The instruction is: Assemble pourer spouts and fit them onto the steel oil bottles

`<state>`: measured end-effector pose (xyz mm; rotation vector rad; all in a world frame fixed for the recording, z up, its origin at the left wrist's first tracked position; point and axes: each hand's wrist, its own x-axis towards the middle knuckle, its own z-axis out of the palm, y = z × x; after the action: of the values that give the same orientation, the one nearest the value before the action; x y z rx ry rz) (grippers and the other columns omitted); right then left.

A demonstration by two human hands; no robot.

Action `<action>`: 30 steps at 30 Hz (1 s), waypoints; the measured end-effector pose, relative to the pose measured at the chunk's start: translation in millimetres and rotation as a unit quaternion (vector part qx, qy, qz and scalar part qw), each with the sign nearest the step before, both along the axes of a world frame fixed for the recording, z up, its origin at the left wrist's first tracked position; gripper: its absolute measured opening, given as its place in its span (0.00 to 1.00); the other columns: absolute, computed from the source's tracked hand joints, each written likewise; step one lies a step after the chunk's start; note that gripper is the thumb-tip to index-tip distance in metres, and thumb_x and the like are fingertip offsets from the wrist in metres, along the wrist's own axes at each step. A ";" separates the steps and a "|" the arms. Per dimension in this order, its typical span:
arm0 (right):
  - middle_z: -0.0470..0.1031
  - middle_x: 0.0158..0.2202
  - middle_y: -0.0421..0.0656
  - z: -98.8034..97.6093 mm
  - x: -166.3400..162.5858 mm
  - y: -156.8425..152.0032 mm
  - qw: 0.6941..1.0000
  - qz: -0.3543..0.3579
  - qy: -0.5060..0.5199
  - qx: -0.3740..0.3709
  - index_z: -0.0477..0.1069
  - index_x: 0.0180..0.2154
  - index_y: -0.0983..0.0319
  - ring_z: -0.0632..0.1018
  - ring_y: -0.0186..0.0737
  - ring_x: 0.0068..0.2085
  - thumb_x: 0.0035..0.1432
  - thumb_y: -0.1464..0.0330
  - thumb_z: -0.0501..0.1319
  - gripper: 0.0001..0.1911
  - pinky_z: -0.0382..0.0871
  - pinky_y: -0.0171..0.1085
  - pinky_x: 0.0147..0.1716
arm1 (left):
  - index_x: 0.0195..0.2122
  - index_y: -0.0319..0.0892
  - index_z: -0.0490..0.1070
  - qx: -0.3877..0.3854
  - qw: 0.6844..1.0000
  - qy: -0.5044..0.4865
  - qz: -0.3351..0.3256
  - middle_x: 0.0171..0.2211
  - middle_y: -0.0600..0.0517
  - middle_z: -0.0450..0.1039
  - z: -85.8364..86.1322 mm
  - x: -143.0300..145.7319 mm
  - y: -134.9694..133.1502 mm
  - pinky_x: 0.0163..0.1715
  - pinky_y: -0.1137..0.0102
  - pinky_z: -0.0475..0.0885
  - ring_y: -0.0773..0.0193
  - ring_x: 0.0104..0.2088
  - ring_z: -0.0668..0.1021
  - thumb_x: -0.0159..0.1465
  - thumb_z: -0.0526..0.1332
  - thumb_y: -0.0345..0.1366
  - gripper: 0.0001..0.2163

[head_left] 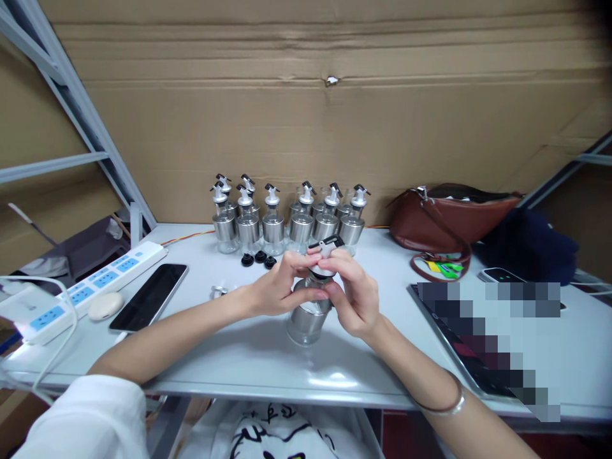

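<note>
A glass oil bottle [306, 326] with a brushed metal band stands on the table in front of me, tilted slightly. At its neck sits a silver pour spout [325, 269] with a black lever on top. My left hand [280, 285] is closed about the spout from the left, fingers on its top and thumb against the neck. From the other side my right hand [356, 294] pinches the same spout, its thumb low and fingertips above. The fingers hide part of the neck.
Several similar bottles [272, 226] with spouts stand in rows behind. Black stoppers [260, 256] and a small clear piece [218, 291] lie nearby. A power strip [102, 280] and phone [150, 296] are left; a brown bag [454, 213] and tablet [459, 344] are right.
</note>
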<state>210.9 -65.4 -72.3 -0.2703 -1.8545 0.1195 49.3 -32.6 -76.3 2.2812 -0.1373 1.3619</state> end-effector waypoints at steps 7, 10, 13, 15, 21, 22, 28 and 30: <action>0.72 0.46 0.49 -3.7 -3.4 0.3 1.000 0.007 0.020 -0.010 0.64 0.55 0.57 0.75 0.47 0.50 0.63 0.75 0.53 0.20 0.71 0.49 0.46 | 0.60 0.54 0.50 0.018 0.997 -0.029 0.073 0.47 0.48 0.69 -8.2 1.7 -2.0 0.34 0.72 0.79 0.65 0.40 0.80 0.67 0.58 0.35 0.23; 0.73 0.44 0.48 -4.4 -5.7 -0.7 1.000 -0.004 0.031 0.004 0.65 0.54 0.57 0.76 0.46 0.48 0.63 0.75 0.53 0.19 0.72 0.48 0.44 | 0.59 0.52 0.52 0.035 0.994 -0.049 0.095 0.45 0.48 0.70 -10.4 2.4 -2.4 0.34 0.73 0.78 0.63 0.43 0.79 0.66 0.58 0.36 0.22; 0.74 0.41 0.47 -5.5 -7.8 -1.5 0.998 -0.025 0.045 0.025 0.65 0.52 0.58 0.76 0.44 0.45 0.62 0.76 0.54 0.17 0.73 0.45 0.40 | 0.59 0.51 0.53 0.038 0.993 -0.047 0.104 0.42 0.49 0.73 -12.8 1.9 -2.6 0.32 0.73 0.78 0.66 0.36 0.80 0.67 0.58 0.36 0.21; 0.74 0.39 0.46 -6.9 -8.7 -1.5 0.997 -0.039 0.058 0.041 0.65 0.52 0.58 0.76 0.42 0.42 0.62 0.75 0.54 0.17 0.73 0.44 0.38 | 0.58 0.51 0.54 0.046 0.990 -0.050 0.122 0.39 0.50 0.74 -14.2 0.9 -2.6 0.31 0.73 0.77 0.67 0.32 0.80 0.66 0.58 0.37 0.20; 0.74 0.41 0.48 -11.0 -7.0 0.6 0.993 -0.067 0.046 0.090 0.64 0.52 0.58 0.77 0.43 0.42 0.62 0.77 0.53 0.18 0.73 0.46 0.37 | 0.56 0.47 0.56 0.084 0.984 -0.043 0.149 0.34 0.52 0.75 -9.9 -0.8 -4.0 0.31 0.72 0.77 0.66 0.29 0.80 0.66 0.59 0.38 0.19; 0.74 0.41 0.48 -11.1 -6.3 0.8 0.992 -0.068 0.044 0.095 0.64 0.52 0.58 0.77 0.43 0.43 0.61 0.78 0.53 0.18 0.73 0.46 0.38 | 0.56 0.47 0.57 0.090 0.984 -0.043 0.148 0.33 0.52 0.75 -7.8 -0.7 -4.7 0.31 0.72 0.77 0.67 0.27 0.79 0.65 0.59 0.37 0.19; 0.74 0.42 0.50 -9.9 -5.1 1.3 0.992 -0.047 0.048 0.103 0.65 0.50 0.60 0.78 0.45 0.44 0.60 0.77 0.53 0.17 0.74 0.48 0.38 | 0.55 0.47 0.58 0.104 0.983 -0.056 0.140 0.31 0.54 0.75 -2.0 1.6 -5.6 0.39 0.68 0.78 0.68 0.27 0.79 0.66 0.59 0.37 0.18; 0.74 0.42 0.50 -10.0 -6.1 0.9 0.991 -0.054 0.058 0.104 0.66 0.49 0.60 0.78 0.46 0.43 0.61 0.73 0.53 0.14 0.74 0.49 0.38 | 0.56 0.48 0.58 0.096 0.984 -0.069 0.135 0.34 0.53 0.76 -5.9 1.7 -3.5 0.42 0.67 0.77 0.66 0.32 0.81 0.65 0.60 0.36 0.19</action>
<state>204.8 -64.5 -82.3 -0.2137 -1.7181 -0.1305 51.0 -36.1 -82.2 2.4305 -0.0020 1.7116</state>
